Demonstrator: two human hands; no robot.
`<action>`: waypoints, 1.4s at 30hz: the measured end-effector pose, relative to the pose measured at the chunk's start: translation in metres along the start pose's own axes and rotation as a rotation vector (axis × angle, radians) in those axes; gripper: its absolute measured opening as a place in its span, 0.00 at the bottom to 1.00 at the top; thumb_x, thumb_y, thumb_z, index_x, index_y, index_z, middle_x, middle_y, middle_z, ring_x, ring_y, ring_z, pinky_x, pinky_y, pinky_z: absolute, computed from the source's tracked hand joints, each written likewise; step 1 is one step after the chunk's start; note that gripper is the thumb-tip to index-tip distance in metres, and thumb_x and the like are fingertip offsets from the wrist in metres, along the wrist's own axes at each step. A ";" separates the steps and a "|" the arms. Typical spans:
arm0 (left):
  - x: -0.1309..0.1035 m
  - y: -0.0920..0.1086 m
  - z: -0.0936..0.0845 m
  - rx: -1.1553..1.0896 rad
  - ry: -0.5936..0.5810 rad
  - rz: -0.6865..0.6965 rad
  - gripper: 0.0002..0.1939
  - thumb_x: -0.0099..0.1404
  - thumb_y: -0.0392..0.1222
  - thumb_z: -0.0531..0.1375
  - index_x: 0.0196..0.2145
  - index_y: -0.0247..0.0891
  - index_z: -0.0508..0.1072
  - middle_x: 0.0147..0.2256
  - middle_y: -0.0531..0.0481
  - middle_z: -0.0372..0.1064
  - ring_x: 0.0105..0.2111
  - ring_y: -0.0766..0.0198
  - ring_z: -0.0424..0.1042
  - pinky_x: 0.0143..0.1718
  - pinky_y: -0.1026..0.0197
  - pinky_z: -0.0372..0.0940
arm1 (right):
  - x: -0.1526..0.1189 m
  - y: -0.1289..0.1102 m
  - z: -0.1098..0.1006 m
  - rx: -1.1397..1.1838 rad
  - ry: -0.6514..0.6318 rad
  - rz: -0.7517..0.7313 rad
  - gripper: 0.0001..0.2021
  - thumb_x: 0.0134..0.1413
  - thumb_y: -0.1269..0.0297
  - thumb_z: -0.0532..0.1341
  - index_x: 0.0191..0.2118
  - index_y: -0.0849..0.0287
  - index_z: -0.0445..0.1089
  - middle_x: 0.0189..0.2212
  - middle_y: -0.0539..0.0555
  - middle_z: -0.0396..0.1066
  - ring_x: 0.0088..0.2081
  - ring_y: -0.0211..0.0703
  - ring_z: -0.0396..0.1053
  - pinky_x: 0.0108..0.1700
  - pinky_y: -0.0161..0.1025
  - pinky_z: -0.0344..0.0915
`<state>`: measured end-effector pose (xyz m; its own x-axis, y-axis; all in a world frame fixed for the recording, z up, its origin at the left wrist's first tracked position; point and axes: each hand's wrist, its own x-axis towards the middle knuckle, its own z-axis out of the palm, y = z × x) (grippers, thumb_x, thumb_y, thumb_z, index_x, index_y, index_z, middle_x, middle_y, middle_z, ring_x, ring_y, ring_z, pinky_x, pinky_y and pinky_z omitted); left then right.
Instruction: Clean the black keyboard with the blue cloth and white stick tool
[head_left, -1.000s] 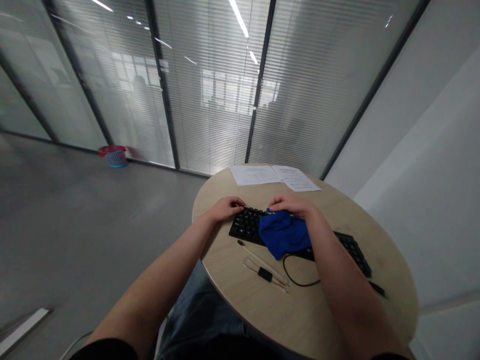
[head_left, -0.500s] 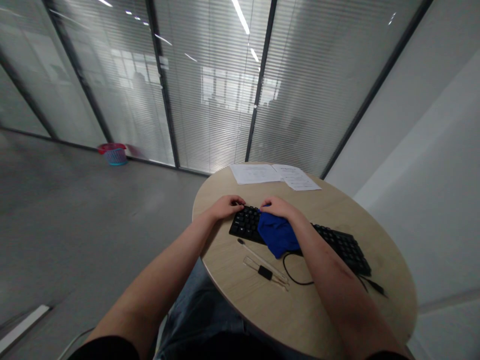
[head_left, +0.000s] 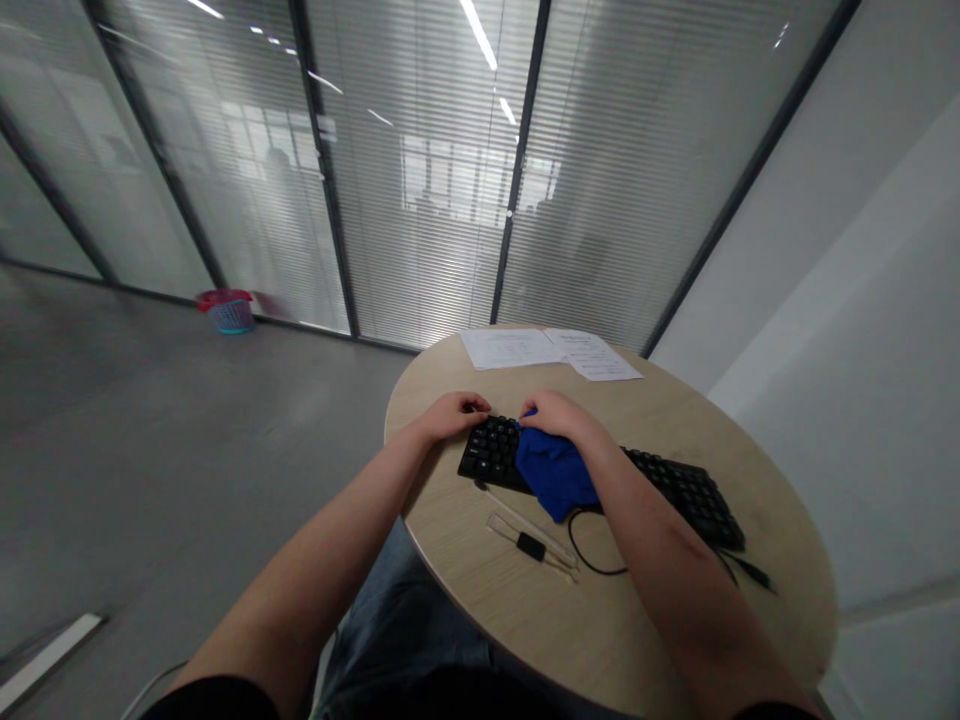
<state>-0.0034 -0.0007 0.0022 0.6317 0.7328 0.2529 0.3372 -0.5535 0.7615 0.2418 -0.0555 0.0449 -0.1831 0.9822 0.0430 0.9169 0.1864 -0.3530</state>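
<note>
"Now, what has shifted?"
"Blue cloth [head_left: 553, 470], grasped by the right hand [head_left: 553, 411], sits further left along the keyboard [head_left: 491, 456] than a second ago; work appears concentrated there. Left hand [head_left: 454, 412] at its corner, on the worktop [head_left: 577, 630]; grip unclear."

I see everything in dim, greyish light, white glare streaking the far glass partition [head_left: 442, 260], the left floor [head_left: 225, 430] softly blurred.

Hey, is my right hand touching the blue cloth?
Touching: the head view shows the right hand on the blue cloth, fabric showing at its fingertips.
</note>
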 end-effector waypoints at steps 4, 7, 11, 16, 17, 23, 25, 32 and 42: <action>0.001 0.000 0.000 -0.005 0.000 0.011 0.19 0.59 0.52 0.61 0.41 0.36 0.79 0.39 0.45 0.78 0.39 0.55 0.76 0.45 0.56 0.68 | 0.000 0.000 0.000 -0.038 0.025 0.030 0.08 0.50 0.60 0.67 0.35 0.56 0.82 0.35 0.56 0.79 0.36 0.42 0.72 0.41 0.34 0.63; 0.001 -0.001 0.000 0.016 0.008 0.014 0.19 0.59 0.53 0.61 0.40 0.37 0.79 0.38 0.45 0.78 0.39 0.56 0.75 0.45 0.56 0.68 | -0.002 -0.004 -0.002 -0.076 0.058 0.060 0.09 0.51 0.60 0.67 0.36 0.57 0.82 0.34 0.58 0.78 0.36 0.43 0.72 0.41 0.34 0.62; 0.001 -0.001 0.001 0.018 0.009 0.016 0.19 0.60 0.54 0.61 0.40 0.37 0.79 0.39 0.46 0.79 0.39 0.56 0.75 0.45 0.57 0.68 | -0.007 -0.012 -0.009 -0.109 0.045 0.056 0.08 0.49 0.60 0.68 0.35 0.55 0.82 0.34 0.57 0.78 0.38 0.45 0.72 0.42 0.35 0.62; 0.002 -0.002 0.003 0.040 0.014 0.017 0.18 0.61 0.53 0.59 0.40 0.37 0.79 0.38 0.45 0.79 0.39 0.56 0.75 0.44 0.57 0.68 | -0.014 -0.023 -0.013 -0.160 0.016 0.089 0.06 0.47 0.62 0.69 0.34 0.55 0.82 0.34 0.58 0.78 0.39 0.47 0.73 0.45 0.37 0.63; 0.002 -0.002 0.003 0.043 0.014 0.019 0.18 0.61 0.53 0.59 0.40 0.37 0.79 0.39 0.45 0.79 0.39 0.56 0.75 0.45 0.57 0.68 | -0.014 -0.026 -0.012 -0.171 0.016 0.100 0.07 0.48 0.62 0.69 0.35 0.55 0.82 0.35 0.59 0.78 0.40 0.47 0.73 0.45 0.37 0.63; 0.003 -0.003 0.003 0.051 0.013 0.012 0.19 0.60 0.53 0.59 0.40 0.37 0.79 0.39 0.46 0.79 0.40 0.55 0.76 0.45 0.57 0.68 | -0.018 -0.033 -0.015 -0.239 0.048 0.152 0.10 0.55 0.61 0.64 0.40 0.56 0.81 0.41 0.59 0.78 0.44 0.47 0.73 0.47 0.37 0.64; 0.002 -0.001 0.003 0.055 0.012 0.015 0.19 0.61 0.53 0.59 0.40 0.37 0.79 0.39 0.46 0.79 0.40 0.55 0.76 0.45 0.57 0.68 | -0.020 -0.029 -0.027 -0.247 0.045 0.148 0.10 0.55 0.60 0.65 0.40 0.55 0.81 0.41 0.57 0.78 0.45 0.45 0.73 0.47 0.35 0.64; 0.001 0.002 0.001 0.054 0.005 0.006 0.18 0.61 0.52 0.59 0.40 0.37 0.80 0.39 0.46 0.79 0.40 0.56 0.76 0.46 0.57 0.68 | -0.055 0.001 -0.101 0.011 -0.336 -0.026 0.14 0.50 0.57 0.67 0.41 0.58 0.81 0.36 0.52 0.78 0.36 0.38 0.72 0.37 0.31 0.63; 0.000 0.002 0.001 0.064 0.017 0.001 0.18 0.61 0.53 0.59 0.39 0.37 0.80 0.38 0.46 0.79 0.39 0.55 0.76 0.44 0.57 0.69 | -0.094 0.043 -0.137 0.930 -0.215 -0.785 0.20 0.46 0.51 0.71 0.21 0.61 0.67 0.17 0.48 0.60 0.24 0.33 0.62 0.31 0.33 0.62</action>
<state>-0.0021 -0.0016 0.0034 0.6206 0.7383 0.2640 0.3806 -0.5780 0.7219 0.3473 -0.1368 0.1539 -0.7050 0.5719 0.4194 -0.0521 0.5480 -0.8348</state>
